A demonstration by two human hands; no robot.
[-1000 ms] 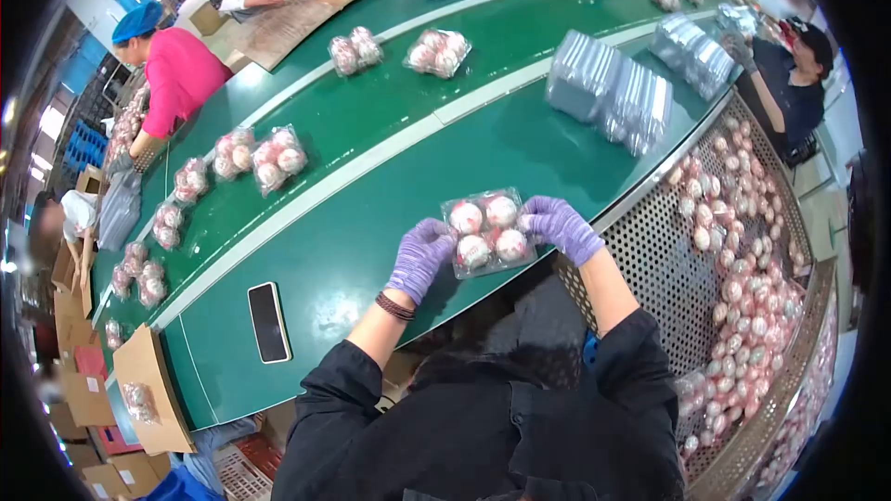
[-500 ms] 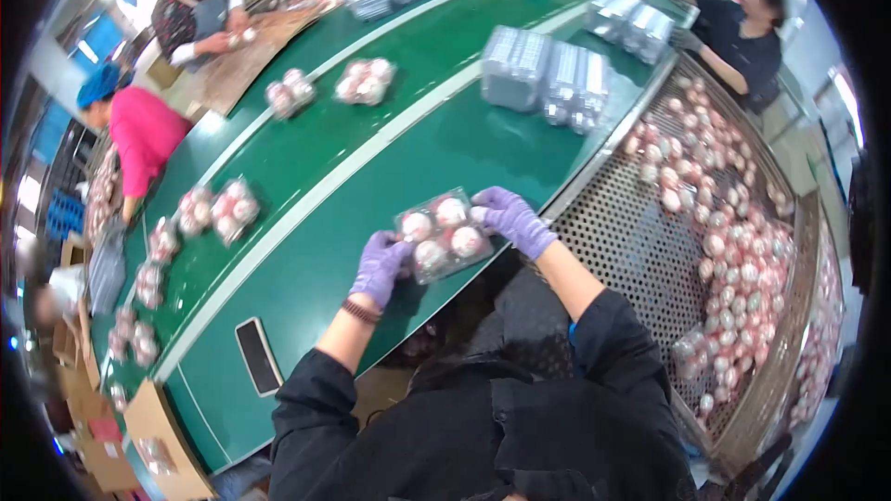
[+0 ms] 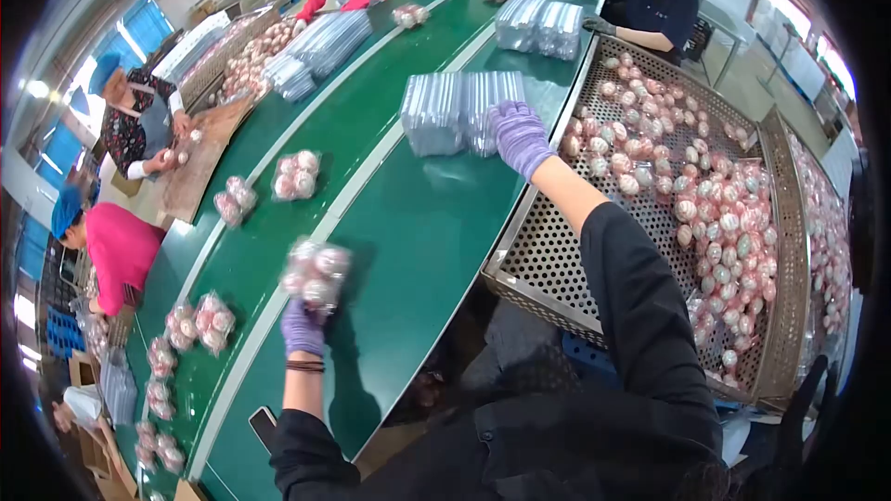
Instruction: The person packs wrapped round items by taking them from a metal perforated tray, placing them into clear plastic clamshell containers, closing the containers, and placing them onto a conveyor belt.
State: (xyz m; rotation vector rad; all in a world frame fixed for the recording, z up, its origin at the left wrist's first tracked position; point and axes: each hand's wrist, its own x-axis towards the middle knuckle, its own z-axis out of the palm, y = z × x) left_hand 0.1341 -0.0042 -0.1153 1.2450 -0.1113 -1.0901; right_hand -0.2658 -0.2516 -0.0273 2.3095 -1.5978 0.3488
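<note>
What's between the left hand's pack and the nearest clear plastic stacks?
Green tabletop and white strip, no object, between the pack and the stacks; head view shows it.

prpl gloves [image 3: 522,141], pink/wht balls [image 3: 317,267], wht-striped grn table [image 3: 432,246]

- Clear pack [image 3: 317,271] of round items: motion-blurred, markings unreadable.
- Left hand [image 3: 303,332]: fingertips hidden at pack.
- Smartphone [image 3: 262,425]: lower end behind dark left sleeve [image 3: 306,453].
- Cardboard [image 3: 190,491]: cut off by bottom edge.
</note>
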